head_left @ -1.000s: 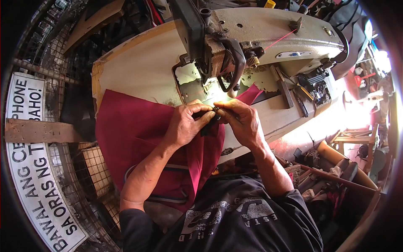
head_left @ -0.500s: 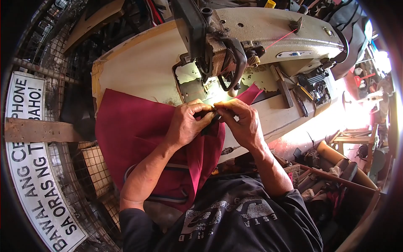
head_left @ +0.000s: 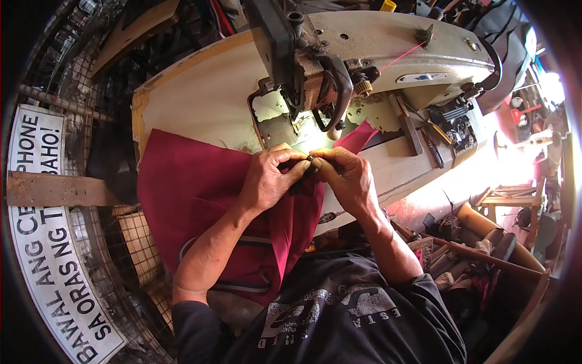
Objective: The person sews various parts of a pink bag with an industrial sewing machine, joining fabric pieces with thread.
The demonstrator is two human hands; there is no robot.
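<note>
My left hand (head_left: pixel 270 179) and my right hand (head_left: pixel 351 182) meet in front of the sewing machine (head_left: pixel 321 79). Thumb and forefinger of each are closed in a pinch on a small dark piece (head_left: pixel 310 159), too small to name for certain. Some black material hangs just beneath the fingertips, partly hidden. Maroon fabric (head_left: pixel 188 170) spreads under my left forearm and drapes over the table's front edge toward my lap. A pointed maroon end (head_left: pixel 359 137) sticks out beyond my right hand. The machine's lamp lights the area around the needle, just past my fingers.
On the worktable (head_left: pixel 194 91), right of the needle area, lie a flat bar (head_left: pixel 407 124), pliers (head_left: pixel 431 148) and a tray of small metal parts (head_left: pixel 461 130). Red thread (head_left: pixel 403 56) runs to the machine head. Wire mesh with a lettered sign (head_left: pixel 51 242) stands at left.
The fingertips have shifted slightly, and the small dark piece between them shows more plainly. My right wrist has turned a little. The maroon fabric and machine stay in place.
</note>
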